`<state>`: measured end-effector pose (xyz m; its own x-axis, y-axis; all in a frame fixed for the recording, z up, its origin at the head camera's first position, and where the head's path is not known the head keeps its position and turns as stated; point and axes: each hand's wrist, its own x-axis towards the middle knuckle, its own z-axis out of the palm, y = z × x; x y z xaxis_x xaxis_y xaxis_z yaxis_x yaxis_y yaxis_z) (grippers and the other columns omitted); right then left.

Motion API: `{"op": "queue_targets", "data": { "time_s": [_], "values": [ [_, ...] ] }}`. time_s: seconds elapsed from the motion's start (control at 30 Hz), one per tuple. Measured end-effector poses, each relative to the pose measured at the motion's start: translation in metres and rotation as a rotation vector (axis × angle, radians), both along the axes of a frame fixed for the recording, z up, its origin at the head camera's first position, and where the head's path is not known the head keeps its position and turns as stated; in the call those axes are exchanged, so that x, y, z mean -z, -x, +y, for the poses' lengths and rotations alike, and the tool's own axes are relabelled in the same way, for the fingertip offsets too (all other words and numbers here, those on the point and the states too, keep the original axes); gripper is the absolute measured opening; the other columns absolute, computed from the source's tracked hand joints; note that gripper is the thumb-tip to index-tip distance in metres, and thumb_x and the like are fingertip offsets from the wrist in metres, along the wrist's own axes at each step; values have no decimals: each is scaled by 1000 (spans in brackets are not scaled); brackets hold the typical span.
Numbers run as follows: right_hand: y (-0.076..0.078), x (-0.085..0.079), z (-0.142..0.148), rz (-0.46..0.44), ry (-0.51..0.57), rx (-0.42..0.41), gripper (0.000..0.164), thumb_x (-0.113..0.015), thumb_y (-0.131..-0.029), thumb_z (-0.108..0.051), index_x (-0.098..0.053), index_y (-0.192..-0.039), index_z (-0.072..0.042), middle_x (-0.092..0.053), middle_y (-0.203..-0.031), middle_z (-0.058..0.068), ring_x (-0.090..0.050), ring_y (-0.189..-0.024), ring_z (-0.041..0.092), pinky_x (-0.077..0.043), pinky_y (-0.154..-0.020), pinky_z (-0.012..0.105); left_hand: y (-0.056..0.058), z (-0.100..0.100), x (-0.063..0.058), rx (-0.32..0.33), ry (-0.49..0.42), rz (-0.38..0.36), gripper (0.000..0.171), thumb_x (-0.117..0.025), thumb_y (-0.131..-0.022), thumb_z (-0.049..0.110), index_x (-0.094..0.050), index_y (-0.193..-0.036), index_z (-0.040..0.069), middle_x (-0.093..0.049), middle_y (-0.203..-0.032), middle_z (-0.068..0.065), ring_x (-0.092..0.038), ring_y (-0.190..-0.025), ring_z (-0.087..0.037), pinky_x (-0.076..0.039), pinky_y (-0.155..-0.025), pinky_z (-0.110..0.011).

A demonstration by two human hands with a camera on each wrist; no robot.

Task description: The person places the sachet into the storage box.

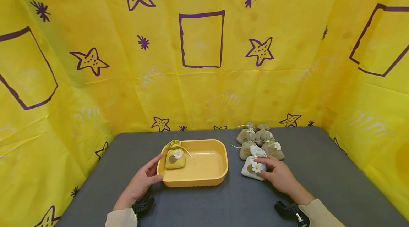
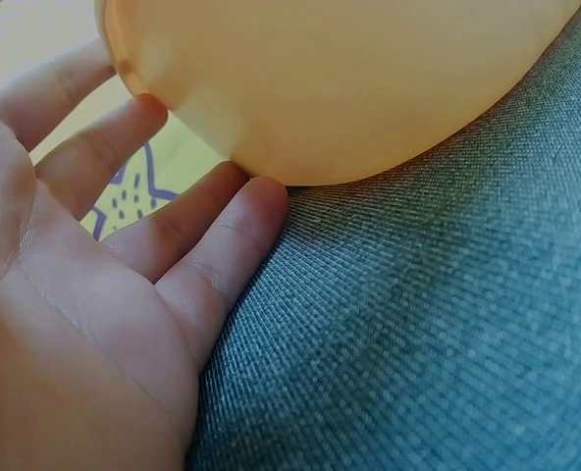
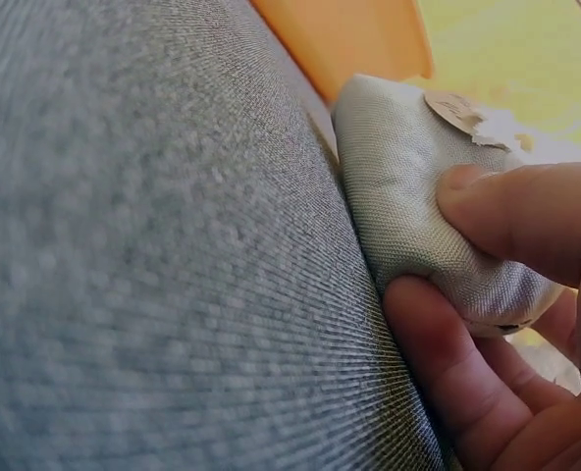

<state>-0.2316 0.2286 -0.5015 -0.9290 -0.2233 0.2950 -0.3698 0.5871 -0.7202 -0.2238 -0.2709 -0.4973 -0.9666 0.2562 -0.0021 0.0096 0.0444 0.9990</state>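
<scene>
A yellow plastic tray (image 1: 204,181) sits on the dark table, with a small yellow drawstring sachet (image 1: 175,161) bearing a white daisy in its left end. My left hand (image 1: 143,181) is at the tray's left end; in the left wrist view its extended fingers (image 2: 207,255) touch the outer wall. To the right of the tray, my right hand (image 1: 281,177) pinches a white drawstring sachet (image 1: 250,169), also with a daisy and a round tag. Close up, the thumb (image 3: 506,211) presses the white cloth from above while other fingers lie against its side, near the tabletop.
Several beige drawstring sachets (image 1: 246,150) cluster just behind the white one, one with a daisy. The grey tabletop (image 1: 198,205) extends around the tray. A yellow patterned cloth (image 1: 204,95) walls in the back and sides.
</scene>
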Motion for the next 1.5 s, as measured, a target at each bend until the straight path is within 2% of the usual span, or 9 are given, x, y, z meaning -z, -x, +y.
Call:
{"op": "queue_targets", "data": {
  "time_s": [0.23,0.37,0.6,0.8,1.07,1.17,1.3,1.4,1.5],
  "values": [
    [3,-9,-4,18,34,-7,37,-85,-77,-8,-76,-113,-17,-67,-114,1,-62,-93,15,-53,-73,27,-1,-2,-1,-9,-4,-5,68,-64,-98,6,-30,-156,7,-16,-163,-15,-20,-147,-31,-43,-101,-28],
    [0,-22,-6,65,82,-5,36,-86,-75,-6,-78,-110,-15,-68,-108,1,-62,-83,12,-53,-67,26,-1,-3,-1,-7,-10,-11,69,-64,-98,5,-29,-157,7,-15,-163,-16,-19,-147,-31,-43,-101,-28],
    [-9,-44,-12,135,114,-3,36,-87,-71,-4,-79,-104,-15,-67,-96,-9,-56,-69,9,-48,-57,25,-2,-4,-1,-11,5,-11,68,-64,-98,7,-30,-157,8,-17,-163,-15,-21,-147,-30,-42,-102,-30],
    [-18,-63,-18,151,98,11,36,-87,-72,-4,-79,-104,-18,-65,-92,-10,-55,-71,11,-47,-58,25,-2,-3,0,-18,-2,-13,67,-64,-98,7,-31,-156,8,-17,-163,-15,-22,-146,-32,-44,-100,-29],
    [-36,-90,-26,73,154,37,34,-87,-74,-4,-79,-106,-14,-67,-105,4,-64,-84,14,-56,-66,26,-3,-2,1,-12,-9,-19,68,-64,-98,6,-30,-156,8,-17,-163,-16,-22,-146,-31,-44,-101,-29],
    [-36,-101,-30,101,157,33,34,-85,-75,-1,-78,-107,-12,-67,-104,3,-63,-83,14,-57,-66,27,-2,-1,1,-17,-14,-20,67,-64,-98,6,-31,-156,8,-19,-163,-15,-23,-146,-30,-44,-100,-29],
    [-34,-117,-34,127,97,38,33,-83,-79,-4,-77,-109,-16,-66,-104,-4,-63,-80,14,-55,-66,27,-1,0,0,-10,-10,-24,67,-64,-98,7,-31,-156,9,-19,-163,-15,-25,-146,-30,-44,-100,-29],
    [-30,-128,-39,103,56,44,32,-82,-81,-8,-77,-111,-18,-65,-107,-6,-64,-84,16,-53,-64,28,-1,0,0,-12,-8,-29,67,-64,-98,7,-31,-156,9,-19,-163,-15,-24,-146,-30,-44,-100,-29],
    [-25,-135,-46,54,43,48,32,-80,-82,-9,-76,-113,-19,-65,-108,-3,-63,-84,19,-50,-59,29,-1,0,0,-10,-13,-26,67,-64,-98,7,-31,-156,9,-19,-163,-15,-24,-146,-30,-44,-101,-30]
  ]
}}
